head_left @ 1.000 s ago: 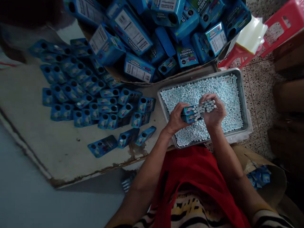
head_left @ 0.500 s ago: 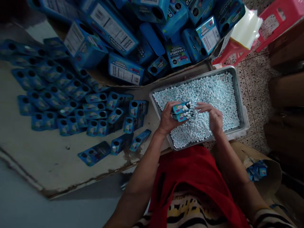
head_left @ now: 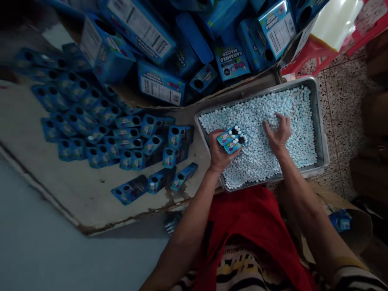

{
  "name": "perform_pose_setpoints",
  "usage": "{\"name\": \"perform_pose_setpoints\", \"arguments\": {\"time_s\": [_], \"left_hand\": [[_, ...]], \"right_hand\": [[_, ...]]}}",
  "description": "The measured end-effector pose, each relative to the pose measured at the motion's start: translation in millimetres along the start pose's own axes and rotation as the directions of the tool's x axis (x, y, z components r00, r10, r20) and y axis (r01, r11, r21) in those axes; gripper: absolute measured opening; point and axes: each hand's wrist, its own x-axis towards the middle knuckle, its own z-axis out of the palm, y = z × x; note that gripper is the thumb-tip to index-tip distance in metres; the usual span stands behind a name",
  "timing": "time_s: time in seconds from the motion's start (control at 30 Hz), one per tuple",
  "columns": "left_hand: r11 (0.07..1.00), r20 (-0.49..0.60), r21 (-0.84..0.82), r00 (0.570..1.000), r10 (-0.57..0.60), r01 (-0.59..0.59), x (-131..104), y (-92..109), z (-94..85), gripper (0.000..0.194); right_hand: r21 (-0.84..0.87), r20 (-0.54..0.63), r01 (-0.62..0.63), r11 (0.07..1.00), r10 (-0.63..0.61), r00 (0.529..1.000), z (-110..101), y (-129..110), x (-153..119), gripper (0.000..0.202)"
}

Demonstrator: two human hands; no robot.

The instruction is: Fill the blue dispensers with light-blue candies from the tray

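Head view: the step in hand seems to be filling two small blue boxes (head_left: 231,148) with white and pale-blue pellets (head_left: 257,161); topping them up would be calling for a loose handful and mouths facing up.
Red apron (head_left: 248,218): it is hanging nearest, between the forearms, just beside the metal tray (head_left: 318,117).
Left hand (head_left: 218,152): it is gripping both boxes side by side, digits pressing on their outer sides, over the tray's left part.
Box tops: they are tilting slightly, with pellets lying in and around the dark holes.
Right hand (head_left: 279,136): it is holding no box; thumb and fingers are standing well apart, curving at the pellets' surface; how deep the fingertips are reaching, I cannot tell.
Table (head_left: 75,182): to the left, many more boxes (head_left: 125,133) are standing in loose rows, holes showing.
Carton (head_left: 248,85): beyond the tray, it is holding larger blue packs (head_left: 233,62).
Red stool (head_left: 304,56): it is standing on the speckled floor (head_left: 332,93).
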Motion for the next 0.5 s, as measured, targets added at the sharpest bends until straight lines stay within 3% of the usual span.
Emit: {"name": "perform_pose_setpoints", "arguments": {"time_s": [0.07,0.17,0.33,0.4,0.43,0.5], "left_hand": [[0.999,0.034,0.038,0.999,0.029,-0.030,2.1,8.4,-7.3,0.090],[0.993,0.089,0.089,0.994,0.068,-0.076,7.7,20.1,-19.6,0.101],[0.958,0.139,0.265,0.987,0.077,-0.112,17.4,34.9,-21.2,0.092],[0.929,0.130,0.357,0.990,0.052,-0.096,19.1,40.1,-14.3,0.086],[0.915,0.128,0.392,0.990,0.052,-0.099,19.4,42.5,-10.6,0.083],[0.897,0.141,0.423,0.987,0.073,-0.127,19.3,46.6,-4.6,0.080]], "right_hand": [[0.048,0.025,0.009,0.999,-0.010,1.000,2.4,-8.9,-9.2,0.042],[0.063,0.043,-0.004,0.998,0.002,0.999,3.9,-15.6,-13.8,0.043],[0.161,0.068,-0.231,0.959,0.223,0.972,12.1,-18.1,-10.3,0.046],[0.326,0.165,-0.379,0.866,0.342,0.925,16.1,-18.6,-8.4,0.043],[0.424,0.247,-0.469,0.774,0.400,0.883,17.2,-19.4,-7.5,0.041],[0.583,0.465,-0.646,0.493,0.449,0.763,15.6,-23.3,-6.0,0.037]]}}
